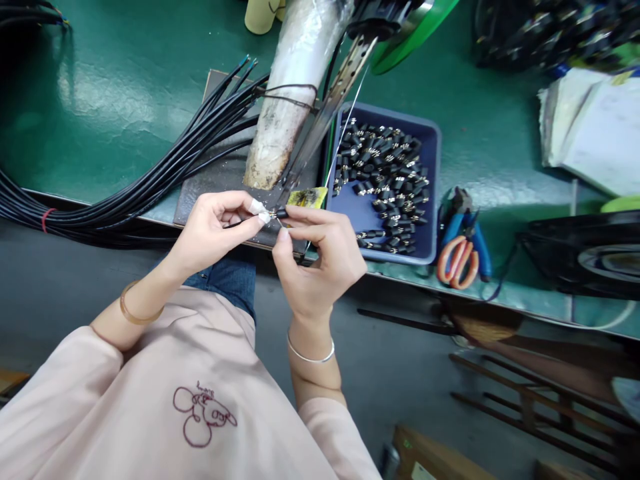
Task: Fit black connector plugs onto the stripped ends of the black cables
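Note:
My left hand (220, 223), with white wraps on its fingertips, is pinched on the end of a black cable, mostly hidden by the fingers. My right hand (325, 250) holds a small black connector (281, 214) against that cable end, and a thin silvery wire shows between its thumb and forefinger. Just above both hands is the tip of a soldering iron (325, 110), pointing down from its stand. A yellow, darkly stained pad (307, 197) lies beside the tip. The exact contact between cable and connector is too small to make out.
A blue tray (436, 193) holds many black connectors. Left lies a bundle of black cables (165, 167). Pliers with orange handles (459, 260) and blue-handled cutters (480, 243) lie right of the tray. A plastic-wrapped tube (295, 87) and green reel (415, 33) overhang the work spot.

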A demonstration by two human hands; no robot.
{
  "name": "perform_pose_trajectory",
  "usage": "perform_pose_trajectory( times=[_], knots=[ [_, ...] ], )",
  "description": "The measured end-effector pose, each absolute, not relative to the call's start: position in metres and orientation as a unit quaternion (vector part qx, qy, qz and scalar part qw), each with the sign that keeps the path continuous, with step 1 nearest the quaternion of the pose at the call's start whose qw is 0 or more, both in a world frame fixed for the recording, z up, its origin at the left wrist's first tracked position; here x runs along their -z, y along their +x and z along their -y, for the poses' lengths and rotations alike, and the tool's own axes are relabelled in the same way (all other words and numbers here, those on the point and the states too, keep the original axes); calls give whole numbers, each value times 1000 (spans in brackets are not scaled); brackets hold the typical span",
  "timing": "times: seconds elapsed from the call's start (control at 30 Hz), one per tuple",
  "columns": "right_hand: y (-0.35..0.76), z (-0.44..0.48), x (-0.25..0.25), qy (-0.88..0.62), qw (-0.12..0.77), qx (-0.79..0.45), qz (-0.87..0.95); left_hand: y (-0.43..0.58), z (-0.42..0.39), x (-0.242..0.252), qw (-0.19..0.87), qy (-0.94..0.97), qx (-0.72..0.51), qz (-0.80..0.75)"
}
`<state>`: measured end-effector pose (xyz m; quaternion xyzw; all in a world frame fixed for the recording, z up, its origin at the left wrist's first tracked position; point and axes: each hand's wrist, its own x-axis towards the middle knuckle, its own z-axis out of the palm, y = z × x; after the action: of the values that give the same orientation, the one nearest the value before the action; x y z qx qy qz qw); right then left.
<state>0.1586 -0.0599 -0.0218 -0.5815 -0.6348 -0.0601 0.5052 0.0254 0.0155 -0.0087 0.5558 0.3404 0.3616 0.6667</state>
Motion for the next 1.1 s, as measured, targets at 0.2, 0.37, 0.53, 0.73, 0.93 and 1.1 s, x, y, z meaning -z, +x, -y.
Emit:
perform_pose_trajectory(
  times=[0.2, 0.37, 0.53, 0.73, 0.93, 1.1],
  knots=[
    [158, 60, 22, -588, 502, 56, 632, 25, -16, 9, 673, 552, -353, -343],
    [159, 59, 23, -579, 508, 58, 635, 25, -17, 8, 677, 547, -356, -339],
    [160, 58, 22, -580, 505, 64, 636, 26, -18, 7, 676, 546, -355, -344],
    [160, 56, 21, -577, 507, 64, 637, 27, -17, 8, 678, 538, -372, -335],
    [159, 54, 21, -577, 508, 68, 636, 28, -15, 10, 668, 538, -378, -349],
    [159, 55, 18, -582, 502, 71, 636, 28, -15, 7, 669, 536, -387, -341]
  ],
)
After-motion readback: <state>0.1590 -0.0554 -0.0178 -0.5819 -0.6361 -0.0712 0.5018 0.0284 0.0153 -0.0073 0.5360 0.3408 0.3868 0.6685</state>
